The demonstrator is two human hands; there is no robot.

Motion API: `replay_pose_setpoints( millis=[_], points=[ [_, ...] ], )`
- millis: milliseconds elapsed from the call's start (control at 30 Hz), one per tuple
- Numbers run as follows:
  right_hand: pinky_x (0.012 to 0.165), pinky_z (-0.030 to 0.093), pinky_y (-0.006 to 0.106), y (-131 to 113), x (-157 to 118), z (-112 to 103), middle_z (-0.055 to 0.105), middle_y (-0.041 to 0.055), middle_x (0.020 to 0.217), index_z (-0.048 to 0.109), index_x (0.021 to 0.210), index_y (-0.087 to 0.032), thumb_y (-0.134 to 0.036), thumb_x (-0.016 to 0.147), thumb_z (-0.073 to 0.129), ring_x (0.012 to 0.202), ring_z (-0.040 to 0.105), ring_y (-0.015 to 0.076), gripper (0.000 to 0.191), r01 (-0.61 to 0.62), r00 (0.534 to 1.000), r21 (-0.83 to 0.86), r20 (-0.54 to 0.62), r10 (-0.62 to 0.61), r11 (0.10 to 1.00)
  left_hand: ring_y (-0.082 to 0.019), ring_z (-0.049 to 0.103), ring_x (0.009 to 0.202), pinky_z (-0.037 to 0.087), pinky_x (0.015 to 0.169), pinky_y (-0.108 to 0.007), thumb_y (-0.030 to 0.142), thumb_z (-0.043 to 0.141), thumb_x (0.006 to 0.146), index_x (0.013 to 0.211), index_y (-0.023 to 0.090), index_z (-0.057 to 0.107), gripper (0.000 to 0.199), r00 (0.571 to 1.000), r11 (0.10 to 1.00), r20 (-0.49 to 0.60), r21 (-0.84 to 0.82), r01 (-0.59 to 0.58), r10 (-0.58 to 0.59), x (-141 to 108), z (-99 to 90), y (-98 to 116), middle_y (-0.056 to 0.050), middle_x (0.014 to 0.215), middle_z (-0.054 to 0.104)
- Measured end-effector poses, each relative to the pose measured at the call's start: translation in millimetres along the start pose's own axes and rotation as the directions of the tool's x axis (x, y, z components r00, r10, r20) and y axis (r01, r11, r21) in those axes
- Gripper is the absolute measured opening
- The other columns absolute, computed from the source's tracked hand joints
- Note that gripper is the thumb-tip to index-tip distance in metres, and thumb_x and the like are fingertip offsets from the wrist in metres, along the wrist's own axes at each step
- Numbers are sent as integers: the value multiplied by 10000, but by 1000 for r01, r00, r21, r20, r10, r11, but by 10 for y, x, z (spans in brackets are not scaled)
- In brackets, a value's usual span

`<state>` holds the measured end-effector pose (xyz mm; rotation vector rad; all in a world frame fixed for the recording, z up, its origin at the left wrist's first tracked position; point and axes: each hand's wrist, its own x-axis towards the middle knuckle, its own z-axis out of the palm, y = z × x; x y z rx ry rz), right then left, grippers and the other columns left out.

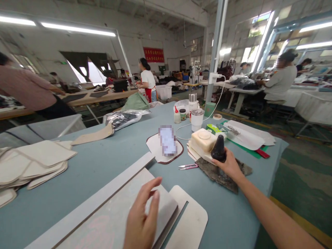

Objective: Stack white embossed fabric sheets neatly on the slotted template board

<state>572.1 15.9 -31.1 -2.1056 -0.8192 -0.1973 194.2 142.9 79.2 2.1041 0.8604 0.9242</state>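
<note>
left hand (141, 221) flat on grey panel (116, 221), right hand (228, 164) gripping black cone tool (218, 148), blue-grey table (103, 166), busy workshop

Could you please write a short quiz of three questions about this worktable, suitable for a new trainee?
1. True or false: the right hand grips a dark cone-shaped tool.
2. On what does the left hand rest?
A. the stack of cut pieces
B. a flat grey panel
C. the white tumbler
3. Fill in: the small pink snips lie on the table between the dark-edged piece and the ____ hand.

Key
1. True; the hand closes around its lower part.
2. B; the fingers lie flat on the panel near its rounded corner.
3. right
</note>
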Motion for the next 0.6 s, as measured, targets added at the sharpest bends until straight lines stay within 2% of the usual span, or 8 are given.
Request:
replay_pose_setpoints(
  millis=[67,133,233,300,367,467,533,600],
  points=[
    [1037,439,484,-101,113,-68,550,187,1328,444,1384,-150,-692,727,708,1214,545,344,892,21,1000,-11,21,-21,1000,-262,599,1249,517,1061,-466,347,427,991,1247,243,635,345,973,982,138,-34,-184,187,376,487,133,-79,1321,651],
    [978,475,463,-204,243,-151,609,170,1239,525,1281,-151,-692,789,651,1135,593,333,742,50,997,-35,62,-48,998,-232,537,1327,439,1147,-444,234,387,983,1301,200,596,382,906,938,250,-41,-344,343,744,953,246,-104,1390,602],
    [833,518,424,-308,386,-268,692,135,1036,594,1105,-167,-657,872,573,959,663,319,543,67,989,-87,137,-55,994,-194,352,1469,315,1231,-382,97,379,925,1444,165,462,530,783,843,418,71,-533,460,1197,1522,360,-101,1553,435],
    [758,525,399,-331,419,-322,712,123,969,596,1090,-177,-639,877,585,885,684,313,508,65,984,-111,173,-45,992,-214,259,1510,281,1239,-386,114,434,917,1497,151,378,584,736,780,484,160,-606,473,1421,1787,405,-118,1603,347],
    [731,532,392,-324,414,-350,721,126,993,582,1140,-182,-630,855,627,875,694,316,533,55,981,-110,193,-33,992,-281,206,1525,290,1220,-442,222,570,897,1518,176,330,667,735,747,517,244,-618,439,1598,1963,432,-141,1622,295],
    [752,548,401,-294,394,-371,721,121,1064,569,1185,-193,-604,850,649,912,699,315,536,59,973,-36,223,-50,998,-385,193,1511,294,1182,-527,433,747,790,1507,227,329,856,767,734,521,339,-589,375,1825,2103,441,-173,1611,283],
    [759,553,402,-288,404,-391,728,107,1048,583,1168,-199,-585,868,635,912,701,307,491,65,967,5,246,-65,998,-416,263,1471,296,1163,-539,549,761,748,1493,230,344,912,779,731,515,365,-576,357,1966,2144,432,-189,1564,335],
    [750,552,404,-299,438,-419,736,101,1009,596,1152,-197,-574,878,627,886,703,303,467,60,961,2,269,-58,998,-412,404,1372,349,1121,-507,621,751,720,1458,227,390,912,769,727,533,362,-584,353,2089,2164,424,-180,1464,426]
  ],
)
